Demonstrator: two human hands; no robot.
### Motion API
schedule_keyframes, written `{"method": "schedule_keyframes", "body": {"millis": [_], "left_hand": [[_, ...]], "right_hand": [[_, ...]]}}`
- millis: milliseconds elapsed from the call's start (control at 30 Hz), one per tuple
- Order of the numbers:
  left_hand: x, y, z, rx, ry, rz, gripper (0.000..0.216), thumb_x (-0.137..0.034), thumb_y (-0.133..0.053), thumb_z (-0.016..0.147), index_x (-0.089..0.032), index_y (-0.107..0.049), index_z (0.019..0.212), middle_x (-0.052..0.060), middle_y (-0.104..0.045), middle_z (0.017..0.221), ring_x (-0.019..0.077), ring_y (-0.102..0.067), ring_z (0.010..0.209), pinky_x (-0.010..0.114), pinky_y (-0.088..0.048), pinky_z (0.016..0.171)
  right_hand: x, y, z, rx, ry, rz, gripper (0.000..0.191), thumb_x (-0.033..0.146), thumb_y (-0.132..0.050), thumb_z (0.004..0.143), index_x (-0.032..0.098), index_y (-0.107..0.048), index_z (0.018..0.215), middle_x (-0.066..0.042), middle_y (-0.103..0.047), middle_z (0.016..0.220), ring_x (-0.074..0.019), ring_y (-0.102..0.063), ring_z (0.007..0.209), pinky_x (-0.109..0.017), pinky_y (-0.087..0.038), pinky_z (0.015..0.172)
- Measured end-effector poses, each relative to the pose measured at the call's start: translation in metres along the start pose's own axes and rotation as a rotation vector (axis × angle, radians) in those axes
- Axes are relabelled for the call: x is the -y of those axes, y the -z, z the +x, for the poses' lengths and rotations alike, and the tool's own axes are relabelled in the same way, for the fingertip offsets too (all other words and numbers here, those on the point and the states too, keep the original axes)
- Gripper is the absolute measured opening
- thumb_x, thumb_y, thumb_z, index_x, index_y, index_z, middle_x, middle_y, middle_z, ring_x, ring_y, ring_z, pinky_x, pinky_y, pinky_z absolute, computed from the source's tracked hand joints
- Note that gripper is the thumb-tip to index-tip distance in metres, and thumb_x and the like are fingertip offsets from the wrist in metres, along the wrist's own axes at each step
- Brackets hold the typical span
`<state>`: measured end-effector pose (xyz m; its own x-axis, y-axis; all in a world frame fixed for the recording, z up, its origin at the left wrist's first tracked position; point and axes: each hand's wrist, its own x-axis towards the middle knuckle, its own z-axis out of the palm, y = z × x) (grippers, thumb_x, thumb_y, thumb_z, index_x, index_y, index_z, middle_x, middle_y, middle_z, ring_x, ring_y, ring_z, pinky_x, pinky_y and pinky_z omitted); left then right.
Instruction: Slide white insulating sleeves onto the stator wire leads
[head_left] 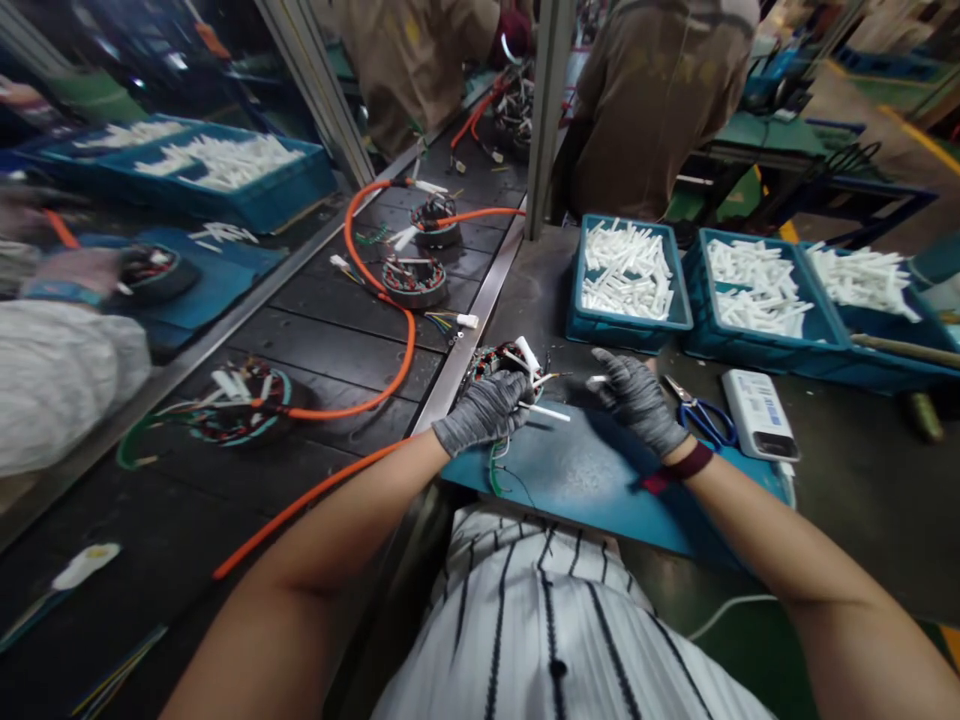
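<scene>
My left hand [484, 410], in a grey knit glove, grips a wound motor stator [499, 362] above a blue mat [600, 480]. Several white insulating tubes [544, 411] stick out of the stator's windings. An orange cable [315, 497] runs from under my left forearm across the conveyor. My right hand [639, 400], also gloved, is to the right of the stator, and its fingertips pinch a short white tube [597, 380]. Blue-handled scissors [701, 421] and a white box with a label [759, 414] lie just beyond my right hand.
Blue crates of white tubes [626, 285] stand on the bench beyond the mat. To the left, a black conveyor [330, 345] carries more stators with orange cables. Another person's gloved hand [75, 270] rests on a stator across it. Two co-workers [645, 110] stand at the far side.
</scene>
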<state>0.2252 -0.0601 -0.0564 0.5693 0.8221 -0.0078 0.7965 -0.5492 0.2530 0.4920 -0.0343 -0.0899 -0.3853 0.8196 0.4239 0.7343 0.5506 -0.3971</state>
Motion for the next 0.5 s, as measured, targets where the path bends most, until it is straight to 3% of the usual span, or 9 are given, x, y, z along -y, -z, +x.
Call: {"method": "schedule_keyframes", "body": {"millis": [100,233,300,367,433,500], "left_hand": [[0.001,-0.004,0.000,-0.028,0.015,-0.043,0.011,-0.018,-0.058,0.086,-0.017,-0.062,0.096,0.008,-0.067,0.099,0.0232,-0.064,0.100,0.034,-0.050,0.090],[0.004,-0.013,-0.001,-0.126,0.072,-0.236,0.006,-0.018,-0.060,0.081,-0.019,-0.059,0.087,0.006,-0.066,0.093,0.0218,-0.063,0.093,0.034,-0.051,0.085],[0.009,-0.014,-0.001,-0.254,0.139,-0.506,0.009,-0.020,-0.064,0.076,-0.020,-0.057,0.080,0.002,-0.064,0.084,0.0184,-0.062,0.082,0.031,-0.052,0.076],[0.022,-0.008,-0.003,-0.442,0.208,-0.868,0.017,-0.027,-0.068,0.072,-0.020,-0.053,0.075,-0.002,-0.061,0.074,0.0145,-0.059,0.069,0.027,-0.051,0.066],[0.040,0.008,-0.008,-0.660,0.279,-1.170,0.028,-0.034,-0.073,0.067,-0.020,-0.050,0.071,-0.003,-0.059,0.068,0.0126,-0.057,0.062,0.025,-0.049,0.059],[0.062,0.030,-0.019,-0.814,0.351,-1.328,0.035,-0.037,-0.078,0.063,-0.021,-0.048,0.070,-0.003,-0.062,0.068,0.0142,-0.060,0.062,0.027,-0.051,0.058]], "right_hand": [[0.005,0.000,0.001,-0.025,-0.223,0.376,0.043,0.050,-0.056,0.094,0.019,-0.065,0.123,-0.011,-0.069,0.115,-0.0268,-0.064,0.105,-0.045,-0.051,0.097],[0.030,-0.005,0.015,0.109,-0.379,0.704,0.041,0.054,-0.067,0.084,0.019,-0.070,0.105,-0.007,-0.072,0.107,-0.0224,-0.065,0.097,-0.039,-0.054,0.092],[0.043,-0.005,0.025,0.109,-0.395,0.780,0.038,0.052,-0.069,0.082,0.017,-0.071,0.098,-0.007,-0.072,0.100,-0.0213,-0.065,0.091,-0.037,-0.055,0.087],[0.051,-0.001,0.032,0.014,-0.394,0.767,0.038,0.050,-0.069,0.082,0.018,-0.070,0.102,-0.007,-0.072,0.100,-0.0203,-0.065,0.089,-0.036,-0.055,0.086],[0.049,0.005,0.033,-0.124,-0.377,0.678,0.045,0.048,-0.069,0.082,0.020,-0.067,0.117,-0.007,-0.071,0.109,-0.0200,-0.066,0.092,-0.036,-0.055,0.088],[0.037,0.009,0.027,-0.213,-0.358,0.563,0.053,0.049,-0.068,0.083,0.021,-0.064,0.126,-0.008,-0.069,0.118,-0.0210,-0.066,0.096,-0.038,-0.054,0.093]]}}
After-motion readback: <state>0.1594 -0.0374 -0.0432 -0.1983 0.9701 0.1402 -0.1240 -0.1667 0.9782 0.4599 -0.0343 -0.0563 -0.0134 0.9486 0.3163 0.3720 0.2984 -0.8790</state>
